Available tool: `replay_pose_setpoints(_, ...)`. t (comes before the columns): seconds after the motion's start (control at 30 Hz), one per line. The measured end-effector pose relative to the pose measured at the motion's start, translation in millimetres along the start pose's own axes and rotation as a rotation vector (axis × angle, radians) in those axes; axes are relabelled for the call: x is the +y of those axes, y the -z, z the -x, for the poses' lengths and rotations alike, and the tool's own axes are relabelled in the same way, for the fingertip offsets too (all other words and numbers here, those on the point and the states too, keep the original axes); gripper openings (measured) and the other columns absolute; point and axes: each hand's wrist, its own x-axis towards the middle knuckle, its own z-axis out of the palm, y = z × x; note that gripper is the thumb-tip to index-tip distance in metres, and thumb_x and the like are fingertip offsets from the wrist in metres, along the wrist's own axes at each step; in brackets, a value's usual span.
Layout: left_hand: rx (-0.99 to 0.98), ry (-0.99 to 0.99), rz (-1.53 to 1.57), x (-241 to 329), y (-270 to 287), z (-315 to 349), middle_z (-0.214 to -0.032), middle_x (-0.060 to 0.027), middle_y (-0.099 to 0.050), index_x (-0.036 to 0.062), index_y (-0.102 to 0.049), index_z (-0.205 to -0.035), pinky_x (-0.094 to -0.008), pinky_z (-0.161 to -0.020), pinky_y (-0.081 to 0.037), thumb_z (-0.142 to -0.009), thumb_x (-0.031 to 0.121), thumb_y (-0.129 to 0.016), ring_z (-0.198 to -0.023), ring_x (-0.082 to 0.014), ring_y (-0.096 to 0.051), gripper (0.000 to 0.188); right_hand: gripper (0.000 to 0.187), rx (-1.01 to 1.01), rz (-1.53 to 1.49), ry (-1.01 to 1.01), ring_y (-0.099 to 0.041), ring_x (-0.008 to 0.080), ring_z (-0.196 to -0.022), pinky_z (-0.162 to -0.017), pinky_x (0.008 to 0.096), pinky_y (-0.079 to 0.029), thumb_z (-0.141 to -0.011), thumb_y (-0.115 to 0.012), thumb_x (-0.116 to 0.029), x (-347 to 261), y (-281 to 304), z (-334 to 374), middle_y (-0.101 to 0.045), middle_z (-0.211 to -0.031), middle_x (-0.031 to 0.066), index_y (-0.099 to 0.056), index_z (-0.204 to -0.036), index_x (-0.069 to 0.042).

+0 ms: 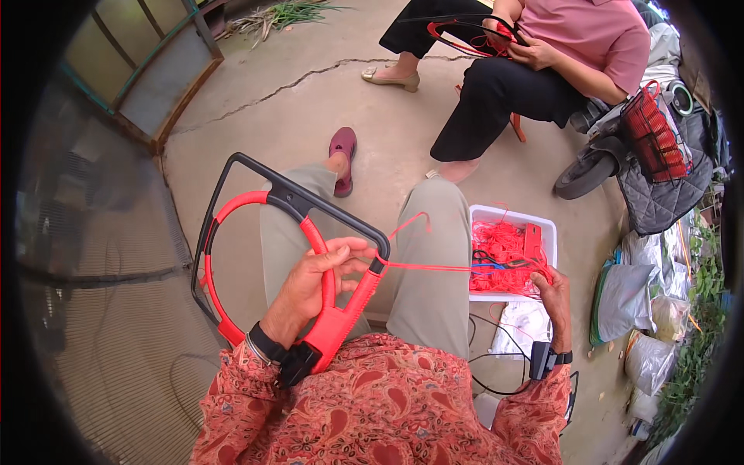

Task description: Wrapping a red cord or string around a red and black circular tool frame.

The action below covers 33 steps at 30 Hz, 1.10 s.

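A black angular frame with a curved loop [329, 333], much of it wrapped in red cord, rests across my lap at a tilt. My left hand [310, 283] grips the loop's inner side, its fingers reaching toward the frame's corner. From that corner a red cord [426, 266] runs taut to the right. My right hand [554, 294] pinches the cord at the near right corner of a white tray [514, 296]. Tangled red cord [500, 244] fills much of the tray, with a red block-like piece and some blue and black bits among it. A short loose cord end curls above my knee.
Another person [535, 62] sits opposite, working red cord on a similar frame. A wheel [590, 167], a red basket [659, 139] and silvery sacks [626, 302] line the right side. Black cable and a white bag [523, 329] lie below the tray. Mesh screen [116, 310] stands left.
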Motion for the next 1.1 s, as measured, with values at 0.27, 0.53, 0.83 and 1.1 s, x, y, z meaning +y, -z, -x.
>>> replay_pose_setpoints(0.27, -0.013, -0.011, 0.011, -5, 5, 0, -0.115, -0.0157, -0.060, 0.0003, -0.057, -0.111, -0.0425, -0.081, -0.055, -0.094, 0.017, -0.053, -0.102, -0.0255, -0.062, 0.024, 0.031, -0.085, -0.156, 0.041, -0.053, 0.0090, -0.066, -0.061, 0.0271, -0.045, -0.090, -0.062, -0.017, -82, -79, 20, -0.058, -0.074, -0.0006, -0.060, -0.118, -0.005)
replay_pose_setpoints(0.53, -0.029, 0.016, -0.030, -4, 1, -4, -0.113, -0.0142, -0.061, 0.0015, -0.058, -0.109, -0.0396, -0.079, -0.054, -0.095, 0.018, -0.053, -0.100, -0.0244, -0.063, 0.023, 0.025, -0.662, -0.262, 0.073, -0.042, 0.0050, -0.055, -0.049, 0.0236, -0.035, -0.090, -0.064, -0.026, -148, -159, 32, -0.047, -0.063, -0.0050, -0.064, -0.103, -0.004)
replay_pose_setpoints(0.83, 0.018, -0.020, -0.038, -3, -1, -4, -0.113, -0.0165, -0.062, 0.0007, -0.057, -0.111, -0.0401, -0.077, -0.055, -0.095, 0.021, -0.053, -0.100, -0.0252, -0.063, 0.026, 0.019, -0.251, -0.191, -0.180, -0.045, 0.0052, -0.054, -0.049, 0.0235, -0.036, -0.089, -0.063, -0.020, -55, -48, 34, -0.050, -0.060, -0.0048, -0.065, -0.089, -0.001)
replay_pose_setpoints(1.1, 0.032, 0.015, -0.059, -4, 0, -4, -0.112, -0.0171, -0.062, 0.0005, -0.057, -0.112, -0.0404, -0.077, -0.055, -0.094, 0.020, -0.054, -0.099, -0.0255, -0.063, 0.026, 0.030, -0.078, -0.266, -0.009, -0.051, 0.0067, -0.065, -0.059, 0.0236, -0.043, -0.092, -0.060, -0.017, -95, -93, 28, -0.058, -0.081, -0.0025, -0.060, -0.117, -0.002)
